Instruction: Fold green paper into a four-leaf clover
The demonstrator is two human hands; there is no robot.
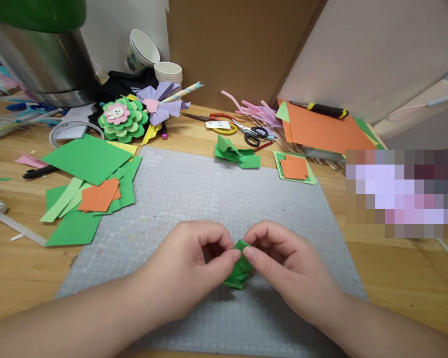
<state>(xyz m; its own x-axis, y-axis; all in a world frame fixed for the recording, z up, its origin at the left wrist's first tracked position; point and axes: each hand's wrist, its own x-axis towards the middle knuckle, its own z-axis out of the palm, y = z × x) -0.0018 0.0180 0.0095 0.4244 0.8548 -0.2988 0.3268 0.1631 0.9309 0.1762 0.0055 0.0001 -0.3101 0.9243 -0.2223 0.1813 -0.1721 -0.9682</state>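
Wooden and messy, the desk (pixel 395 278) holds a gray cutting mat (pixel 194 199) with a grid of thin lines, right in front of me. Both my hands meet near the front of the mat. My left hand (pixel 188 271) and my right hand (pixel 283 268) pinch a small folded green paper piece (pixel 241 271) between thumbs and fingertips. Each grip is closed tight on the paper, one on each side. The piece has many sharp pleats, like a little fan, and its bottom edge touches the mat.

I think I am in the folding step, pressing a crease flat. The next fold needs a careful, even squeeze so the pleats stay lined up.

Farther back on the mat lies another green folded piece (pixel 237 154) of the same kind. To the left is a loose pile of green paper sheets (pixel 89 159) with an orange square (pixel 99 195) on top. Behind them sit a green paper flower (pixel 123 119) with a pink middle and a purple paper bow (pixel 160 102). Scissors (pixel 252 132) with black handles lie near the back.
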